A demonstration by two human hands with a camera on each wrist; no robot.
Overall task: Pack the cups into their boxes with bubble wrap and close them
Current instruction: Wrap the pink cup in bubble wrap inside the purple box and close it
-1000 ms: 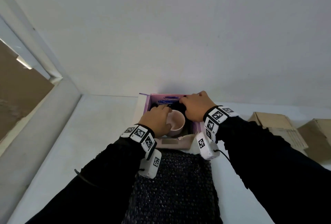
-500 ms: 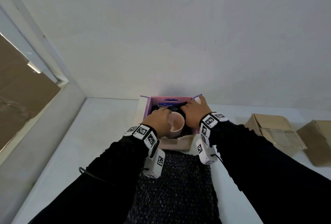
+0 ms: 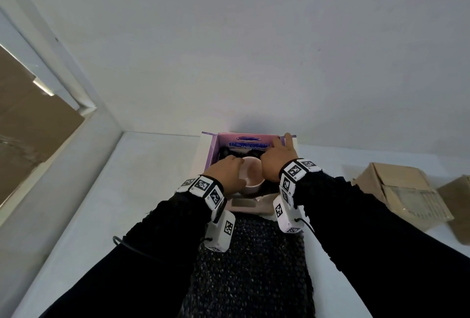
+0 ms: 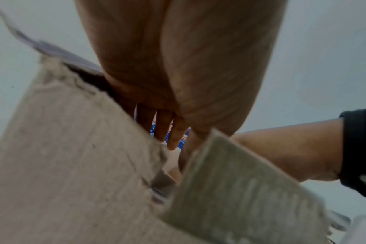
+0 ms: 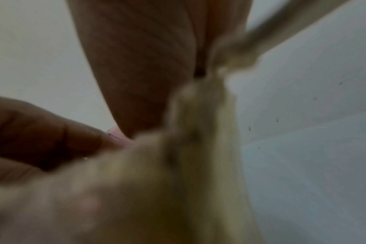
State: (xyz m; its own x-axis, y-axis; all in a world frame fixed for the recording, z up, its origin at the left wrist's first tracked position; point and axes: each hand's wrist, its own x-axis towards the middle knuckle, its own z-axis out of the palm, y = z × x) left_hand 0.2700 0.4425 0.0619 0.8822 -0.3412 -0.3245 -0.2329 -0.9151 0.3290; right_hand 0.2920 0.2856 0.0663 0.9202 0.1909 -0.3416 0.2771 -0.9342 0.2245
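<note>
The pale pink round cup (image 3: 250,174) sits inside the open purple cardboard box (image 3: 213,149) with dark bubble wrap (image 3: 230,151) tucked round it, so I think the packing is nearly done, but the flaps are still up and need closing. The left hand (image 3: 227,174) curls on the cup's rim, and the right hand (image 3: 276,158) reaches flat to the box's far wall. The box stands close to the white wall (image 3: 254,50), but the white tabletop (image 3: 142,177) has room on both sides.

Cup (image 3: 250,174) and both hands crowd the box (image 3: 212,149) — left tabletop (image 3: 142,170) open.
</note>
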